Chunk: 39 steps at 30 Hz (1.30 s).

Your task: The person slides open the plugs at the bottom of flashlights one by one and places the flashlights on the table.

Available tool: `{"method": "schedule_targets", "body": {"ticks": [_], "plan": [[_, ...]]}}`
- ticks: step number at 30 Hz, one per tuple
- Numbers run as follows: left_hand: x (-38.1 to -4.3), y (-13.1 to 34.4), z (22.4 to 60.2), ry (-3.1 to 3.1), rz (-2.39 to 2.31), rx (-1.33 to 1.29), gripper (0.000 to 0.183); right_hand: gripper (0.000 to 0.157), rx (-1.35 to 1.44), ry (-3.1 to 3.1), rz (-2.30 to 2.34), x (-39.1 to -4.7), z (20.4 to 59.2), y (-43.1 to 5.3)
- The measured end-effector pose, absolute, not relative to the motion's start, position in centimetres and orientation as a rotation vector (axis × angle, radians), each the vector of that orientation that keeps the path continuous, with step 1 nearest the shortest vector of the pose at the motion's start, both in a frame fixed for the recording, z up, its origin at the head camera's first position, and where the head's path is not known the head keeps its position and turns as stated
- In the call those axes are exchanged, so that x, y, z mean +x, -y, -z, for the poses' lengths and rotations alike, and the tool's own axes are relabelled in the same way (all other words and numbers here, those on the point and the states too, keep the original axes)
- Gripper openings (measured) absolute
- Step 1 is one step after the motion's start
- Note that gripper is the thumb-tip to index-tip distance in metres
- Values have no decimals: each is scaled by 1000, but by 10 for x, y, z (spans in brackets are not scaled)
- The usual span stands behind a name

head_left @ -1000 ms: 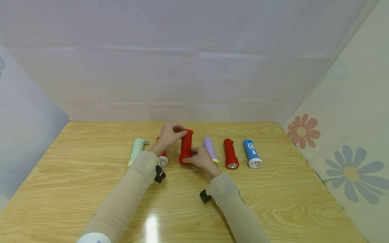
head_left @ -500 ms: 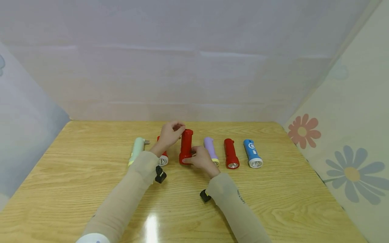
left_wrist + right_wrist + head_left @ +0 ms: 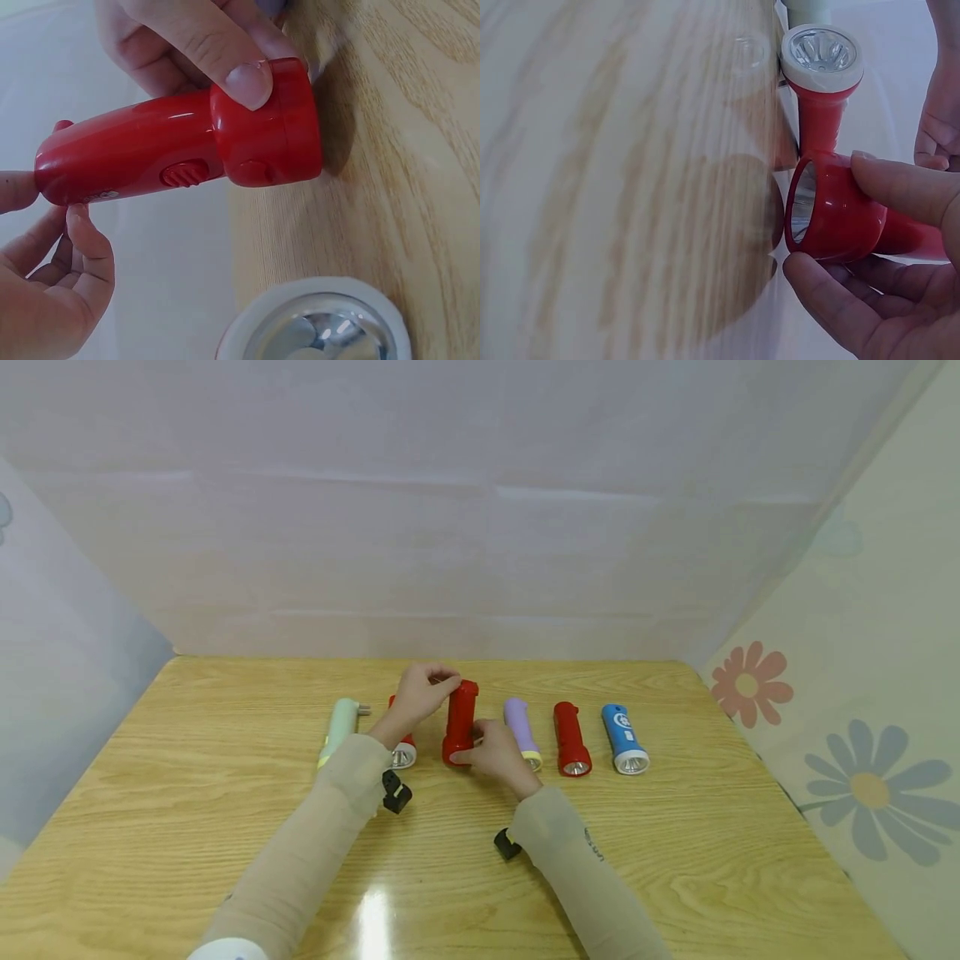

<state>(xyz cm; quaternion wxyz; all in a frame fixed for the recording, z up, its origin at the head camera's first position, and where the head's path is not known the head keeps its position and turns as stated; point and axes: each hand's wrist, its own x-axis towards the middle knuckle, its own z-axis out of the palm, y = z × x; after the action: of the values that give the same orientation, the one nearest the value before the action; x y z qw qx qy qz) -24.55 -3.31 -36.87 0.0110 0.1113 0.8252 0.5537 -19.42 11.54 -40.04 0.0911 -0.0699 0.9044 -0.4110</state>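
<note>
Head view: left grip (image 3: 418, 695) back pinching the red flashlight's (image 3: 461, 717) top, right grip (image 3: 497, 749) pinching its lens end, so I'd call it steadied.

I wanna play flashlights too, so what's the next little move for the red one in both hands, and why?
Maybe the left hand should gently tip the tail of the held red flashlight down: it points up, while the right hand holds the lens end close to the table, and the blue flashlight lies down.
</note>
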Motion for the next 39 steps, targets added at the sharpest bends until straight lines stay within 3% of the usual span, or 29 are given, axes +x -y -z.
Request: {"method": "schedule_targets", "body": {"ticks": [12,22,39], "plan": [[-237,31,365,-2489,-1780,357,19,41,-177,-2702,1179,-198,405,-120],[-226,31,365,-2489,-1814,464,20,35,-243,-2730,1146,-194,402,-123],[-210,36,370,-2527,-1799,553,20,44,-294,-2754,1093,-193,404,-121]]}}
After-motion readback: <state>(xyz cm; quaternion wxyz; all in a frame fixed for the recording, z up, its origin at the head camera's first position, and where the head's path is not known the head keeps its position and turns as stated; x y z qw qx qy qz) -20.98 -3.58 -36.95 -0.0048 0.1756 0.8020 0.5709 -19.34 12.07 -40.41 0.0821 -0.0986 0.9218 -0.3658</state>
